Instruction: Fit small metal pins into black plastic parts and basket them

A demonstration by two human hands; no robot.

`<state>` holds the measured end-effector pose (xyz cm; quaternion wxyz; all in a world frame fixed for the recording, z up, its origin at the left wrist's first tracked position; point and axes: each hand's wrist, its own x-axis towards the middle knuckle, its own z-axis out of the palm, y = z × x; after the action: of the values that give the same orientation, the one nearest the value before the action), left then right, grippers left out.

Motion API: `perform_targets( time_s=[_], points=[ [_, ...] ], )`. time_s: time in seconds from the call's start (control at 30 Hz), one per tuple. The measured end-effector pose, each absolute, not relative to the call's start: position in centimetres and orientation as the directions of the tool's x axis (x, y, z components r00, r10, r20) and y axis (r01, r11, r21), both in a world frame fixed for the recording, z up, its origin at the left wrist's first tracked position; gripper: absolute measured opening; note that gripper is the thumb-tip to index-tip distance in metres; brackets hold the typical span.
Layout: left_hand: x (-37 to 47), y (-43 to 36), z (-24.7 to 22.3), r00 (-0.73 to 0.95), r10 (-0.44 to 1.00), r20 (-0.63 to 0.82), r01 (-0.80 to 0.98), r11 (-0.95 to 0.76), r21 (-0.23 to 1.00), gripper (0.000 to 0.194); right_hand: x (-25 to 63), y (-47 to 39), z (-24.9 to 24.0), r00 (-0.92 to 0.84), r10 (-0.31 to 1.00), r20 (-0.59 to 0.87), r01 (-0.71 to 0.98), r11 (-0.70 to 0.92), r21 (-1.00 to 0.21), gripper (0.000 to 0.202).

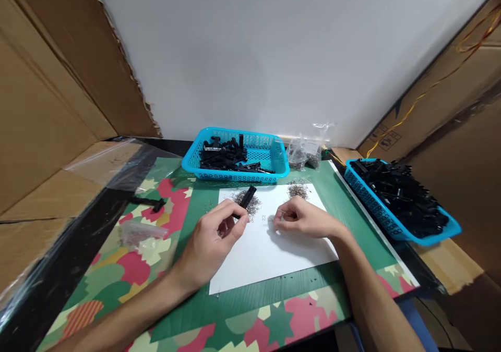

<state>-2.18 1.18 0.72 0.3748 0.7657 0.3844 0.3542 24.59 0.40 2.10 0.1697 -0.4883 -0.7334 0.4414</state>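
Note:
My left hand [213,237] pinches a narrow black plastic part [248,197] between thumb and fingers, its far end pointing up and away. Over the right half of a white paper sheet [270,261], my right hand [303,217] has thumb and forefinger pressed together; anything in that pinch is too small to make out. Behind the black part lies a pile of tiny metal pieces [256,204]. A second pile of tiny metal pieces [297,191] sits just beyond my right hand. A few loose bits [263,218] lie on the paper between my hands.
A blue basket [238,176] with black parts stands at the back. Another blue basket [368,198], heaped with black parts, is at right. Clear bags [307,154] rest behind the paper. At left are one black part [158,205] and a plastic bag [143,234]. Cardboard walls flank the table.

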Motion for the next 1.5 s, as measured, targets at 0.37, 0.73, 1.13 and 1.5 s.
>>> perform_targets(
  time_s=[0.37,0.73,1.13,1.5],
  points=[
    [-2.2,1.1,0.5,0.470,0.855,0.217,0.324,-0.396,0.859,0.027,23.9,0.5,1.3,-0.218,0.972,0.092,0.602,0.208,-0.771,0.019],
    [-2.2,0.5,0.0,0.523,0.785,0.331,0.168,-0.476,0.863,0.025,28.7,1.2,0.7,0.107,0.994,0.001,0.624,-0.066,-0.779,0.031],
    [-2.1,0.5,0.4,0.503,0.840,0.201,0.183,-0.331,0.926,0.035,26.2,1.2,0.2,0.006,0.995,-0.099,0.693,-0.075,-0.717,0.023],
    [-2.1,0.3,0.9,0.497,0.846,0.195,0.225,-0.343,0.912,0.034,26.0,0.5,0.3,-0.135,0.989,-0.059,0.767,0.067,-0.638,0.018]
  ],
)
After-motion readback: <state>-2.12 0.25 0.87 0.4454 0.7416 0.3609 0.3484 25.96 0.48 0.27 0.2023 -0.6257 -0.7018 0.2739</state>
